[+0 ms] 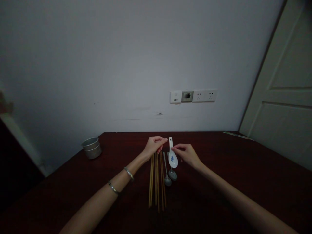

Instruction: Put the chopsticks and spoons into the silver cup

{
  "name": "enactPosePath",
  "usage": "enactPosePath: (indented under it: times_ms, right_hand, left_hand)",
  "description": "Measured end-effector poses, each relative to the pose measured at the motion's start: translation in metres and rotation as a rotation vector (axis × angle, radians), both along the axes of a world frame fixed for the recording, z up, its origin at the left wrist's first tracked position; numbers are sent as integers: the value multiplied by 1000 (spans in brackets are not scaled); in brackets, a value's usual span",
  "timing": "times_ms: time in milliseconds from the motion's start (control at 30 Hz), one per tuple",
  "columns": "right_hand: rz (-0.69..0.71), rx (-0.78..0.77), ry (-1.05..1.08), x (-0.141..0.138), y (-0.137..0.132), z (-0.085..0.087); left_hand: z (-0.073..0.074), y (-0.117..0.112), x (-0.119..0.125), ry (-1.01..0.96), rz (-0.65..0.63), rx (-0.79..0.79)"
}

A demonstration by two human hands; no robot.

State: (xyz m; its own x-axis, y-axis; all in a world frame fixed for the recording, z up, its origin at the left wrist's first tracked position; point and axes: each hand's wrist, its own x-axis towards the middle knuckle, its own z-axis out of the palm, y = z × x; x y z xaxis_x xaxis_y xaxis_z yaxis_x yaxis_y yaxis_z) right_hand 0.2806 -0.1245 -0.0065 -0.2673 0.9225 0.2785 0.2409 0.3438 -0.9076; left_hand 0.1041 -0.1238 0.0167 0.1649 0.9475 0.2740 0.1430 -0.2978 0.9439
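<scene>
A white ceramic soup spoon (173,160) with a blue mark in its bowl is pinched at the handle by my right hand (187,154). Its handle points away from me. Just left of the handle's end is my left hand (154,145), thumb and forefinger pressed together, with a small gap to the spoon. Several wooden chopsticks (156,182) lie side by side below my left hand, which covers their far ends. Beside them on the right rest two metal spoons, one smaller (167,181) and one larger (173,175); the white spoon partly hides the larger one's handle.
A round grey metal container (92,148) stands at the left edge of the dark red table (219,182). Behind the table is a wall with sockets (204,96). A pale panelled door (285,94) is on the right. Some blurred object shows at the far left.
</scene>
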Motion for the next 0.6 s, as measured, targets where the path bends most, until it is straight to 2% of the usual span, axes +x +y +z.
enactPosePath:
  times_ms: [133,267,467,600]
  right_hand:
    - [-86,-171,-63,12,19,-14]
    - [-125,-278,-127,19,30,-28]
    - [-115,-414,-187,17,38,-42]
    - [-111,-453,-223,15,41,-46]
  left_hand:
    - [-20,18,-29,-45,149,-16]
    - [-44,35,-63,-89,275,-75]
    - [-76,47,-94,-109,357,-154]
    - [-86,49,-99,-53,352,-158]
